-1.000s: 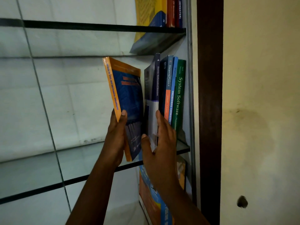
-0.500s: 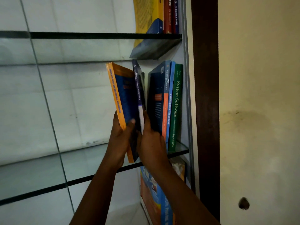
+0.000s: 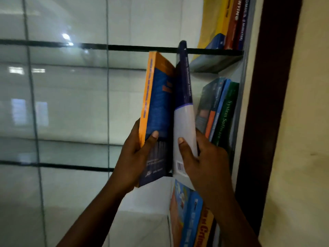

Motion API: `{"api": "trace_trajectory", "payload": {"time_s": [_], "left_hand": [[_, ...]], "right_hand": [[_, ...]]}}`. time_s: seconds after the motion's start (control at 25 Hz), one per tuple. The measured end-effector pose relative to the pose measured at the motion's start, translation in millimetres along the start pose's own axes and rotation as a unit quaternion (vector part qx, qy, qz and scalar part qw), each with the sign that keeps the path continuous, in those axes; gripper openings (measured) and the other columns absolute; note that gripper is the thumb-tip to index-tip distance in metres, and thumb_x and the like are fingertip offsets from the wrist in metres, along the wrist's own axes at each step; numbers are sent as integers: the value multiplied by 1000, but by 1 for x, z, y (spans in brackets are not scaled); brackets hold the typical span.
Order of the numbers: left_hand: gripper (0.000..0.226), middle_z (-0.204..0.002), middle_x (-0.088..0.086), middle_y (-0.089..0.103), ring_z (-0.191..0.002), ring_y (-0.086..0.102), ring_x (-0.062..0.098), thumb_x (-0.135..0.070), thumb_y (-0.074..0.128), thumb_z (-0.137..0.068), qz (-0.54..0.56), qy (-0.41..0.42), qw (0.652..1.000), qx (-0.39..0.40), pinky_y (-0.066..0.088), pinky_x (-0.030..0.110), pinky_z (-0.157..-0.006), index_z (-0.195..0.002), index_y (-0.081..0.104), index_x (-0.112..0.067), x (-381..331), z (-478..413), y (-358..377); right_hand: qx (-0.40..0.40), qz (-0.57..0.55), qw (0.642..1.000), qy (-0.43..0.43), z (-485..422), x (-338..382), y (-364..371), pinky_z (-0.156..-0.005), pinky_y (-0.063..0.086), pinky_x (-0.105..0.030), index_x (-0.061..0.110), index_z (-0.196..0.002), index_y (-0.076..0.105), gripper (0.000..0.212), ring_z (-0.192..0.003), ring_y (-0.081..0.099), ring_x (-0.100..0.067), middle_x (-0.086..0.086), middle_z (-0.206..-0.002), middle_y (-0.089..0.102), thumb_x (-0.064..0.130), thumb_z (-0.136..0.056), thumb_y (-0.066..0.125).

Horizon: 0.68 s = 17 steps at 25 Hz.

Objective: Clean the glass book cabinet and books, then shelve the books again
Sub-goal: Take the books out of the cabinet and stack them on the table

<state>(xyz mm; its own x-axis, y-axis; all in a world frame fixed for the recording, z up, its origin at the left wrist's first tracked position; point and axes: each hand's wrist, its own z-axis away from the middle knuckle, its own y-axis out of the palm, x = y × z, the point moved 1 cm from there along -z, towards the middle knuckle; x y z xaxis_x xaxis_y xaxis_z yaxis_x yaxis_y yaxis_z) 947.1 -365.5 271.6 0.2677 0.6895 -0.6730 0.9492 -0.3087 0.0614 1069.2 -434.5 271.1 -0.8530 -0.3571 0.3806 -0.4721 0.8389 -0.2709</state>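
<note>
Item in hand: one paperback with a dark purple and white spine [image 3: 185,120], held low on the spine by the right grip [image 3: 208,157], thumb in front and fingers curled behind. A second ago it stood in the row on the middle glass shelf [image 3: 53,165], with the right grip laid against the row. It has since been drawn out to the left and raised, so that its top now crosses in front of the edge of the upper glass shelf [image 3: 133,48]. It is held touching one blue paperback with an orange spine [image 3: 160,104], which is clasped near its lower end by the left grip [image 3: 132,157]. Both books are judged to be off the shelf, so unloading for cleaning appears to be under way and reshelving not yet begun. Count: grips, two, each closed round one book. Books in hand, two. Left standing on the middle shelf against the dark brown wooden frame [image 3: 267,104] are three, the outermost being a green System Software volume [image 3: 226,111]. On the upper shelf at least three upright spines [image 3: 233,20] can be made out, the total unclear. Below the middle shelf at least two leaning books [image 3: 188,211] are seen. Glass shelf edges in view, two.
</note>
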Motion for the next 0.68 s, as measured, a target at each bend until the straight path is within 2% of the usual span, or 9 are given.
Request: {"api": "trace_trajectory", "payload": {"time_s": [0.12,0.24,0.32,0.4,0.44,0.6,0.68], "left_hand": [[38,-105,-6,69,-92,68,9,-30,53,-79,8,-28,1000,-9,56,23,-69,-117,52,-30,-38,26,-21],[33,-96,-5,71,-83,69,11,-27,54,-77,17,-48,999,-10,54,22,-63,-110,56,-28,-73,55,-50],[35,-97,-4,72,-85,69,10,-23,54,-76,16,-65,997,-26,54,20,-63,-111,59,-24,-91,86,-79],[38,-99,-2,73,-88,69,12,-21,54,-76,17,-102,993,-49,54,21,-64,-113,59,-24,-103,122,-111],[37,-100,-1,73,-87,70,13,-21,54,-76,13,-124,990,-60,55,21,-63,-113,60,-24,-106,142,-128],[26,-92,1,73,-77,70,14,-11,51,-86,-27,-209,970,-119,55,24,-57,-108,60,-22,-115,224,-205],[26,-93,3,73,-79,70,17,-8,50,-87,-56,-234,958,-155,57,27,-61,-107,60,-21,-125,271,-253]], "right_hand": [[31,-50,998,0,12,25,-15,-60,43,-1,19,-123,59,53,-68,54,1,10,-84,55,55,-86,45],[80,-71,994,3,26,50,-30,-60,43,1,20,-118,61,39,-64,56,2,9,-85,59,40,-86,53],[112,-81,990,9,47,73,-37,-65,49,-7,20,-115,63,32,-67,59,4,7,-86,65,33,-86,58],[160,-78,984,28,75,99,-34,-75,54,-31,23,-117,63,34,-78,65,-11,-1,-96,70,34,-86,58],[188,-73,979,34,91,114,-27,-76,52,-35,23,-119,61,35,-84,65,-18,-3,-100,70,36,-87,56],[299,-37,953,40,157,171,16,-79,44,-28,27,-128,54,38,-95,62,-21,-3,-108,68,39,-92,48],[354,-36,934,35,191,203,45,-80,46,-28,23,-129,52,39,-98,61,-22,-5,-113,66,38,-94,46]]}}
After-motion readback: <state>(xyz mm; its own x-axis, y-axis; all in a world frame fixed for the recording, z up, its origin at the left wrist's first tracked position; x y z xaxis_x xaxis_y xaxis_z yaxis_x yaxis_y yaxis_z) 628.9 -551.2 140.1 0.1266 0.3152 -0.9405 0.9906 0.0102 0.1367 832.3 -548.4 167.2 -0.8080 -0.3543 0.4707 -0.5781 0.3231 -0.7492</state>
